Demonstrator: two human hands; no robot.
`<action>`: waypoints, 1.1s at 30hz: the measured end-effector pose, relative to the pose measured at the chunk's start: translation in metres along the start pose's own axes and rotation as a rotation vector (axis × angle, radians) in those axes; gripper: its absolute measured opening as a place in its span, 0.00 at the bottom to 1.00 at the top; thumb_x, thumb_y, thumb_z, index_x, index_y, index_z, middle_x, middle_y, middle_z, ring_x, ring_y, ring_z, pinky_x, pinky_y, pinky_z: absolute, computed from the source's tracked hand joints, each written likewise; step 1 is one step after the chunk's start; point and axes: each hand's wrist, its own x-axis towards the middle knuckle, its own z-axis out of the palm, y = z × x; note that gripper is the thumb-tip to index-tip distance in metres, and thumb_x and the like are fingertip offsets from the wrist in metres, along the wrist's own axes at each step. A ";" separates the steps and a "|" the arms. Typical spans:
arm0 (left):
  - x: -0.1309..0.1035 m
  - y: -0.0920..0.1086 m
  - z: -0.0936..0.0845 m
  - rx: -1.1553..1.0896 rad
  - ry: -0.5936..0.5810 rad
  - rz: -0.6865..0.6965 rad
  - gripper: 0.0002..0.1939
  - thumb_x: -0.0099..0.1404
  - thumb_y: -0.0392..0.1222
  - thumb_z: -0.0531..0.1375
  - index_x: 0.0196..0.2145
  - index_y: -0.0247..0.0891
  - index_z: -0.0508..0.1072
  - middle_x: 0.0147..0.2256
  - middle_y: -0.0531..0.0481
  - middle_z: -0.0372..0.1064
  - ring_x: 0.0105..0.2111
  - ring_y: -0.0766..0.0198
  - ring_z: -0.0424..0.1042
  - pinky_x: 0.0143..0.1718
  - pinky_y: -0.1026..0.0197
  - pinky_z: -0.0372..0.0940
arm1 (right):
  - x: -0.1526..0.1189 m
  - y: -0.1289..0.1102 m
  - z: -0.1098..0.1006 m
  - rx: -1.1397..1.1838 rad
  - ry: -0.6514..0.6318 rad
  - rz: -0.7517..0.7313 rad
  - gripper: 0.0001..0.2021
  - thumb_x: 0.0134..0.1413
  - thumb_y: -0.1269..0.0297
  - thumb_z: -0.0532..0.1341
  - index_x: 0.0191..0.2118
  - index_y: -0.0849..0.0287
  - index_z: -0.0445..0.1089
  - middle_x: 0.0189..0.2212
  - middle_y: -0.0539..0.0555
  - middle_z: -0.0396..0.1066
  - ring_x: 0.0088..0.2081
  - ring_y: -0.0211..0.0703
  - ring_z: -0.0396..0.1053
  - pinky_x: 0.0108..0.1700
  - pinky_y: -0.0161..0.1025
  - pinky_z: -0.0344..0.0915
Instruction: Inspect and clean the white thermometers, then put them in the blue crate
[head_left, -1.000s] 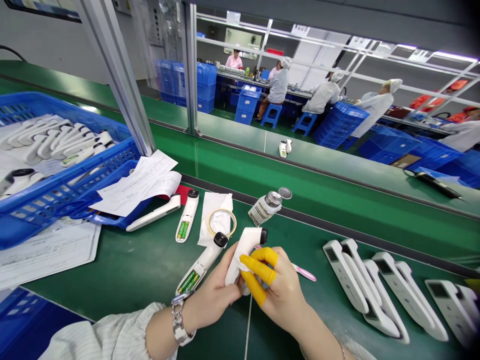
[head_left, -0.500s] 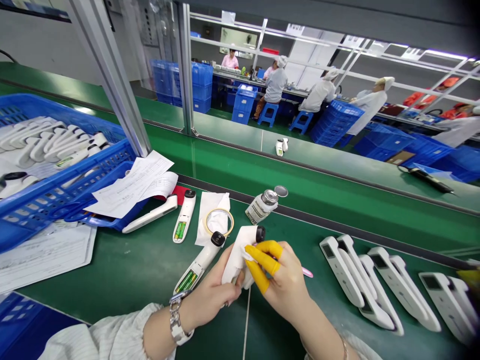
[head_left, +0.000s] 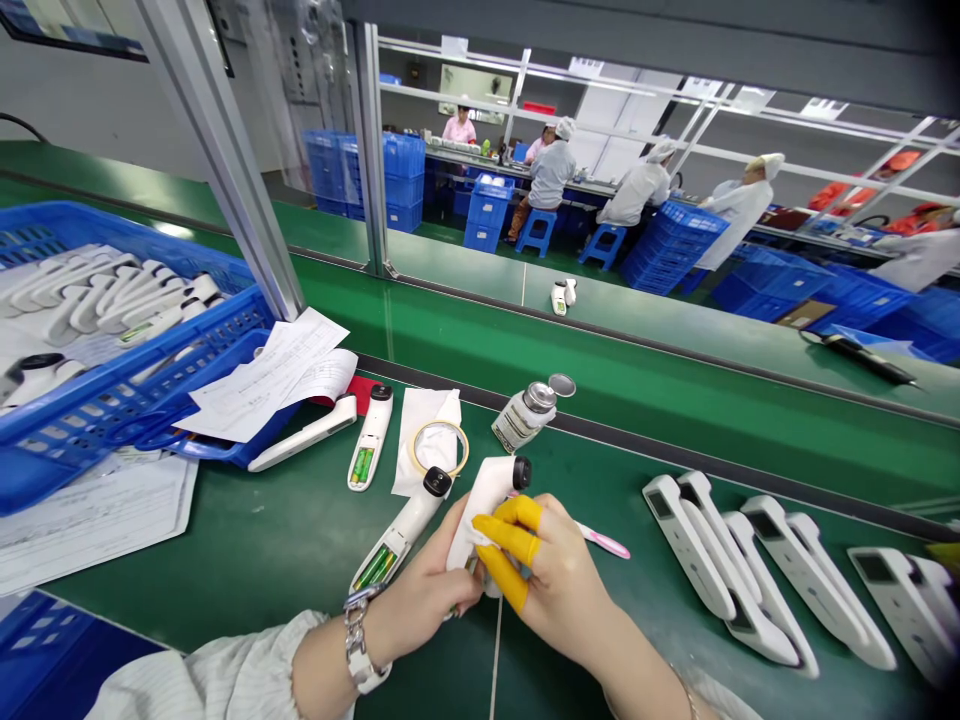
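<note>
A white infrared thermometer (head_left: 486, 494) with a black tip is gripped low on its handle by my left hand (head_left: 424, 598). Yellow finger cots cover fingers of my right hand (head_left: 551, 560), which pinches a small white wipe (head_left: 477, 532) against the side of the thermometer. Just left of my hands lies another thermometer (head_left: 405, 528), its battery compartment open with green batteries showing. A pink and white stick (head_left: 606, 541), perhaps a brush, is partly hidden behind my right hand. My left fingertips are partly out of sight under the handle.
Several thermometers (head_left: 750, 560) lie in rows at right. A metal-topped bottle (head_left: 523, 412) and a tape roll (head_left: 417, 447) on white paper are beyond my hands. At left stand a blue basket (head_left: 150, 385) of thermometers and papers (head_left: 270, 375). Co-workers sit across the line.
My right hand has slid the wipe down and left along the thermometer, toward the handle. My left hand holds it in nearly the same place. More of the pink stick shows.
</note>
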 end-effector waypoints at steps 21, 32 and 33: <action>0.001 0.001 0.000 0.059 0.026 -0.032 0.41 0.49 0.27 0.53 0.61 0.45 0.50 0.30 0.56 0.59 0.21 0.73 0.54 0.20 0.66 0.50 | 0.001 0.009 0.003 -0.327 0.182 0.039 0.11 0.56 0.73 0.57 0.45 0.58 0.68 0.34 0.58 0.69 0.33 0.46 0.65 0.33 0.45 0.62; 0.003 -0.004 -0.004 -0.019 0.083 0.004 0.40 0.50 0.27 0.52 0.61 0.43 0.49 0.23 0.60 0.56 0.21 0.73 0.50 0.22 0.66 0.47 | -0.002 0.001 -0.002 0.513 -0.234 0.202 0.10 0.59 0.71 0.55 0.40 0.52 0.71 0.33 0.53 0.68 0.36 0.42 0.66 0.41 0.43 0.64; 0.002 -0.004 -0.004 -0.022 0.081 0.017 0.41 0.50 0.26 0.53 0.61 0.43 0.49 0.24 0.59 0.57 0.21 0.73 0.51 0.22 0.66 0.47 | -0.003 0.003 -0.007 0.708 -0.231 0.274 0.08 0.60 0.68 0.55 0.39 0.52 0.71 0.33 0.52 0.69 0.35 0.41 0.66 0.40 0.41 0.65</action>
